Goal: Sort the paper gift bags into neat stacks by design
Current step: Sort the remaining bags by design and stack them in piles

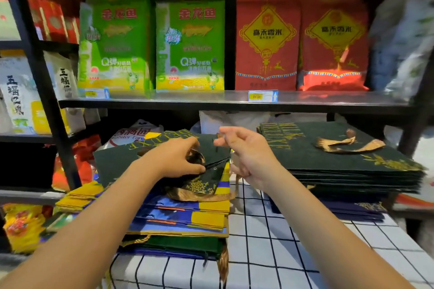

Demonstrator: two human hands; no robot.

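Observation:
A dark green gift bag (117, 159) with gold lettering lies on top of a mixed pile (183, 216) of blue-and-yellow, green and purple bags at centre left. My left hand (178, 159) grips this bag at its open right edge, thumb under the flap by the gold ribbon handle. My right hand (246, 155) hovers just right of it, fingers loosely curled, holding nothing. At the right stands a neat stack of dark green bags (347, 166) with a gold ribbon on top, resting on purple bags (352, 211).
The bags sit on a white cloth with a black grid (270, 253). A shelf edge (211, 101) above carries green and red rice bags. Yellow and blue bags (79, 197) lie at the left, beside a black shelf post (54, 112).

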